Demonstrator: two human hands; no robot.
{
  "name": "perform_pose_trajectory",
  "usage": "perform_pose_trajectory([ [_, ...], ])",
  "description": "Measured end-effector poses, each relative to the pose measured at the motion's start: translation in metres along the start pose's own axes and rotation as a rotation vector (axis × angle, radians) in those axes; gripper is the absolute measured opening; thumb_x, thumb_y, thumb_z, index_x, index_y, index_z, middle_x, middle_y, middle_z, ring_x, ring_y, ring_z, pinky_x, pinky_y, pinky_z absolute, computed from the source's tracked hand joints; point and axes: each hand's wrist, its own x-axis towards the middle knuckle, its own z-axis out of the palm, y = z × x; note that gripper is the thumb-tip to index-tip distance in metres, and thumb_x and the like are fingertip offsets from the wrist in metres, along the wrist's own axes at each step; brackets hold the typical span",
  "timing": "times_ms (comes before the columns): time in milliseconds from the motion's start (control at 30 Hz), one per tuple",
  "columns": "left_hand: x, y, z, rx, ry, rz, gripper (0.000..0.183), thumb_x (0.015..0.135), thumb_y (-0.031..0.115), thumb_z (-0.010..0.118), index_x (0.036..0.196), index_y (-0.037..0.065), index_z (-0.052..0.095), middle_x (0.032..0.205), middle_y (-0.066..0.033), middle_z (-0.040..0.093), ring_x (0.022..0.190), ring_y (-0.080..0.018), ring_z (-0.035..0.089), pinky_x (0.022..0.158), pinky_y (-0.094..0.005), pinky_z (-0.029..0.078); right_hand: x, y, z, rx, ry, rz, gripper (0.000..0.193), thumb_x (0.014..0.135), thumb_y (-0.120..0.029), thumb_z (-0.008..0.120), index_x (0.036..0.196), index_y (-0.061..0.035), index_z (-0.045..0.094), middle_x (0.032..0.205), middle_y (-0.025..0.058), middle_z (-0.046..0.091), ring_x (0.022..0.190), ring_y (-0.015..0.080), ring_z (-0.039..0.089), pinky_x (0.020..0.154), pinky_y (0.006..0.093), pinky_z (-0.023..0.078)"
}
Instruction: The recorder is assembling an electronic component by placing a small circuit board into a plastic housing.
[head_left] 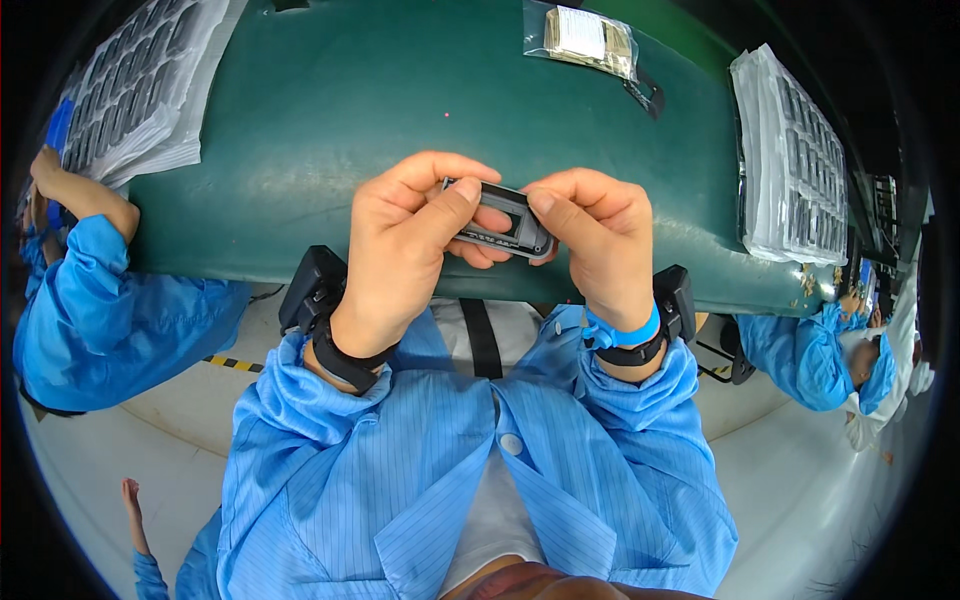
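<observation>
A small dark grey plastic housing [537, 238], oblong with rounded corners and a window-like opening, is held between both hands over the near side of the green table [320, 110]. My left hand [410, 225] is closed on its left end, the thumb on top and fingertips showing through and below the opening. On the right end, my right hand [605, 225] pinches the housing between thumb and bent fingers. The housing tilts slightly down to the right. Part of its left end is hidden by my left thumb.
Stacked clear trays of dark parts [150, 80] lie at the far left, and more stacked trays [795, 170] stand at the right. A clear bag with a white label [580, 38] lies at the back beside a black part [648, 95]. A co-worker's blue sleeve [110, 310] is close on the left.
</observation>
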Motion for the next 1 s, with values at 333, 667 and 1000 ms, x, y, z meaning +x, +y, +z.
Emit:
perform_pose_trajectory([
  [333, 0.003, 0.0, 0.0, 0.035, 0.005, 0.001, 0.02, 0.094, 0.015, 0.05, 0.103, 0.0, 0.058, 0.074, -0.0111, 0.065, 0.061, -0.0132, 0.064, 0.053, -0.0204, 0.053, 0.002, -0.006, 0.0, -0.032, -0.019, 0.077, 0.013, 0.088, -0.009, 0.059, 0.085, 0.0024, 0.064, 0.07, 0.0032, 0.062, 0.057, 0.006, 0.056, 0.05, 0.0186, 0.046],
  [667, 0.004, -0.007, -0.006, 0.065, -0.013, -0.024, 0.021, 0.095, 0.017, 0.049, 0.103, 0.001, 0.058, 0.077, -0.0116, 0.066, 0.06, -0.0119, 0.063, 0.052, -0.0204, 0.051, 0.003, 0.001, -0.002, -0.082, -0.023, 0.048, 0.012, 0.088, -0.008, 0.059, 0.084, 0.0023, 0.064, 0.07, 0.0022, 0.062, 0.059, 0.0048, 0.054, 0.051, 0.0185, 0.045],
  [1000, -0.002, 0.003, -0.014, 0.194, -0.083, -0.044, 0.036, 0.097, 0.025, 0.044, 0.124, 0.002, 0.052, 0.082, -0.0118, 0.067, 0.056, -0.01, 0.059, 0.05, -0.0193, 0.047, 0.005, -0.009, 0.002, -0.233, -0.093, 0.052, 0.016, 0.088, -0.011, 0.06, 0.084, 0.0026, 0.065, 0.07, 0.0012, 0.062, 0.063, 0.0055, 0.054, 0.056, 0.0208, 0.044],
])
